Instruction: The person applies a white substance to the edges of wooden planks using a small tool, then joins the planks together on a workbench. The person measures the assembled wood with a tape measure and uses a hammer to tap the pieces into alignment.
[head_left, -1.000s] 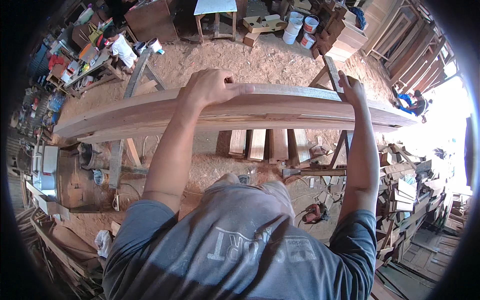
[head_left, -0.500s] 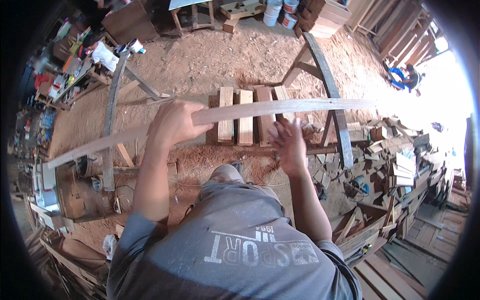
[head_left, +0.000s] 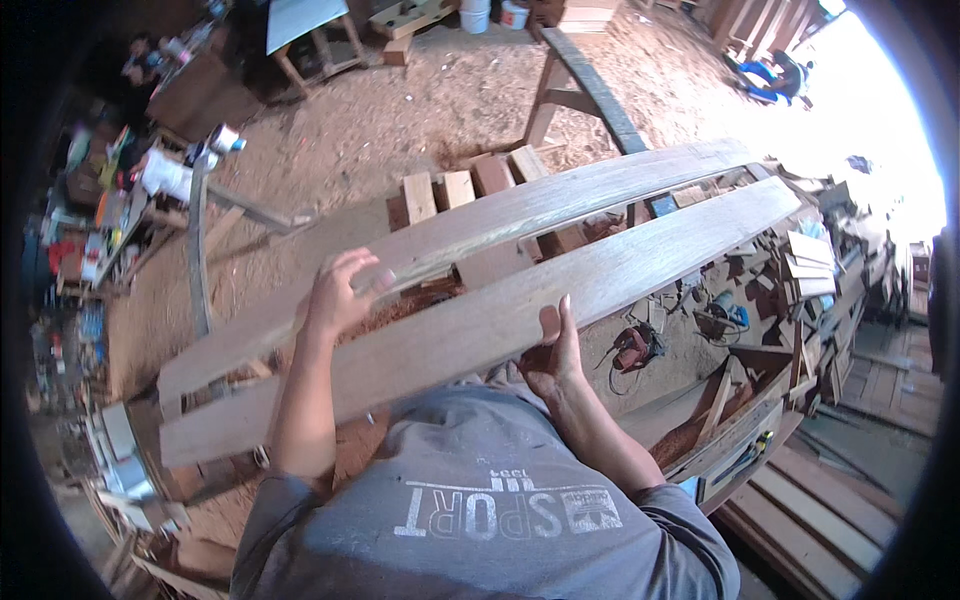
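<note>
Two long pale wooden planks run side by side from the lower left to the upper right. My right hand grips the near plank by its near edge, thumb up against the wood and the other fingers partly hidden. The near plank is tilted with its broad face showing. My left hand is at the near edge of the far plank, fingers stretched out and apart. My left forearm crosses over the near plank. Whether the left fingertips touch the far plank is hard to tell.
A wooden trestle stands beyond the planks, another at left. Several short wood blocks lie behind the far plank. Offcuts and a red power tool lie at right. A person sits far right.
The plank seen edge-on in my left hand now shows as two separate planks with broad faces up. My left hand has opened. My right hand has moved nearer me and taken hold of the near plank.
</note>
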